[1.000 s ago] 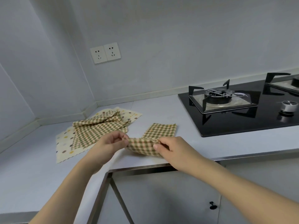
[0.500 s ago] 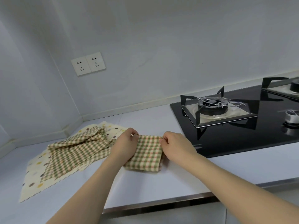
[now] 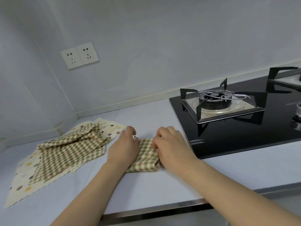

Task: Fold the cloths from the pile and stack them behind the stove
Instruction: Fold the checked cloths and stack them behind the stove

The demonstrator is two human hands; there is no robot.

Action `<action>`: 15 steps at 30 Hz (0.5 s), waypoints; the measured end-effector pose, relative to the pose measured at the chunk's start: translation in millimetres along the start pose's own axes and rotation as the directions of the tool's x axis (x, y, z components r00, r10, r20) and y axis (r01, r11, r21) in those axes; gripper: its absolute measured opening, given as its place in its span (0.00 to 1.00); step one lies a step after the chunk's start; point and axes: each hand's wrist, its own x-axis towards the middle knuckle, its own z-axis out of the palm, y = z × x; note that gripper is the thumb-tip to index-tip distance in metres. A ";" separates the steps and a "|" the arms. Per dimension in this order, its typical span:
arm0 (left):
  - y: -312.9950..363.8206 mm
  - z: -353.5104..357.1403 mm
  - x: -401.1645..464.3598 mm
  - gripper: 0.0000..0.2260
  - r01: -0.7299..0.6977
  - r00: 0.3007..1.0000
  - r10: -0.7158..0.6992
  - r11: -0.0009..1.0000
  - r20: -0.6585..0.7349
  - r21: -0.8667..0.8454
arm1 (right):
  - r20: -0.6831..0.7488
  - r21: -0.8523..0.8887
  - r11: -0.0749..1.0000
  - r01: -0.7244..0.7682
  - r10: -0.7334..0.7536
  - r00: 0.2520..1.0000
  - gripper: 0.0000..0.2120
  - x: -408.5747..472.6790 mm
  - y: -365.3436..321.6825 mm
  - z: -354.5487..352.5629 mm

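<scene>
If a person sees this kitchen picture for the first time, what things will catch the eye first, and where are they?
First come the two hands at the centre: the left hand and the right hand both grip a small folded checked cloth on the white counter. To their left lies the pile of loose cloths, checked ones on a dotted one. On the right is the black glass stove with its burner.

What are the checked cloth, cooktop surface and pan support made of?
Checked cloth: soft woven fabric, matte; it creases under both hands. Cooktop surface: likely black glass, glossy; it mirrors the pan support, which looks like dark matte metal.
</scene>
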 end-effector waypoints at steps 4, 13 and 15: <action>-19.8 -10.9 -13.7 0.09 -0.357 0.934 0.356 0.926 -0.037 -0.120 | 0.177 -0.005 0.999 -0.050 0.050 0.983 0.13 -4.7 0.4 -7.9; -30.1 -29.4 -33.8 0.05 -0.307 0.890 0.374 0.915 0.263 -0.262 | 0.015 0.092 0.979 -0.184 0.183 0.983 0.12 -31.1 -10.8 -20.9; -23.0 -33.6 -24.4 0.03 -0.309 0.881 0.363 0.927 0.304 -0.211 | 0.020 0.120 0.968 -0.220 0.220 0.975 0.10 -43.0 -22.3 -26.5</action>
